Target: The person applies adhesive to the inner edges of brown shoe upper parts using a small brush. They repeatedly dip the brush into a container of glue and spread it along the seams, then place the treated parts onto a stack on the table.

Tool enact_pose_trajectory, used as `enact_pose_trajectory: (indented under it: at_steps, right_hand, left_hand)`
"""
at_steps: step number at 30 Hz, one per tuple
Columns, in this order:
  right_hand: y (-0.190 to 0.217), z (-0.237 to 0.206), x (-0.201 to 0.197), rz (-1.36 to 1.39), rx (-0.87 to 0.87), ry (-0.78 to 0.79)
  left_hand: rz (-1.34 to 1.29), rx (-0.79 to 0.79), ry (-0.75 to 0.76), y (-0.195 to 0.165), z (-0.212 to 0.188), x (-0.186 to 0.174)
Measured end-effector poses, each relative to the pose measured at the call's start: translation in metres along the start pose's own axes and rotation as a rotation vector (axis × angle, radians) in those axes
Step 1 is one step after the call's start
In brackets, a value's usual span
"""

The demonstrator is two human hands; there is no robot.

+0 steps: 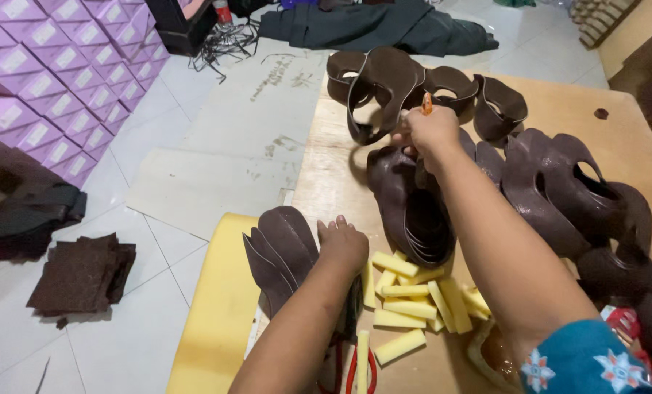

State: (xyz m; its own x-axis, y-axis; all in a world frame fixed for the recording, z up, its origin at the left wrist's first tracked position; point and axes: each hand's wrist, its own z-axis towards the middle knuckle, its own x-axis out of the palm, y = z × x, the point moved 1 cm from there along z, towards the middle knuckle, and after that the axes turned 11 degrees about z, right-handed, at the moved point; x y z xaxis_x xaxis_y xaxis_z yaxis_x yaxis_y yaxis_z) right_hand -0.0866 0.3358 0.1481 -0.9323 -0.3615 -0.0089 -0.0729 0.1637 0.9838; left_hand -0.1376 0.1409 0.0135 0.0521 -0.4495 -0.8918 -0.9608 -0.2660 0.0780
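My right hand (429,131) is stretched out over the wooden board (326,182), closed on a small orange-tipped tool (426,103) and touching a curved dark brown leather shoe upper (384,87). My left hand (342,244) rests palm down with fingers curled on a stack of flat brown leather pieces (282,252) at the board's near left. Between my arms sits a pile of brown uppers (410,208). Several yellow foam strips (406,292) lie scattered below it.
More brown uppers (574,190) crowd the board's right side. A yellow foam sheet (216,314) lies at the near left, red-handled scissors (355,368) at the bottom edge. On the tiled floor are brown squares (81,273), cardboard sheets (253,117), purple boxes (56,66) and dark cloth (369,25).
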Motion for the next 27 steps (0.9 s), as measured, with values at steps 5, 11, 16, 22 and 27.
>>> enact_pose_trajectory:
  at_steps: [5,11,16,22,27]
  right_hand:
    - [-0.007,-0.081,-0.022,0.061,0.060,0.166]
    - [-0.065,-0.231,-0.067,-0.128,0.264,0.183]
    - [-0.123,-0.309,-0.106,-0.416,0.325,0.268]
    - [-0.172,-0.343,-0.130,-0.793,-0.123,0.255]
    - [-0.186,-0.354,-0.133,-0.921,-0.065,0.249]
  left_hand:
    - [-0.037,-0.016,-0.013,-0.002,0.002,0.001]
    - [-0.023,-0.032,-0.084,0.001,-0.012,0.005]
    - [0.000,0.035,-0.389,-0.009,-0.051,-0.008]
    - [-0.470,0.100,-0.767,-0.035,-0.150,-0.002]
    - [-0.329,-0.336,-1.108,-0.011,-0.225,0.025]
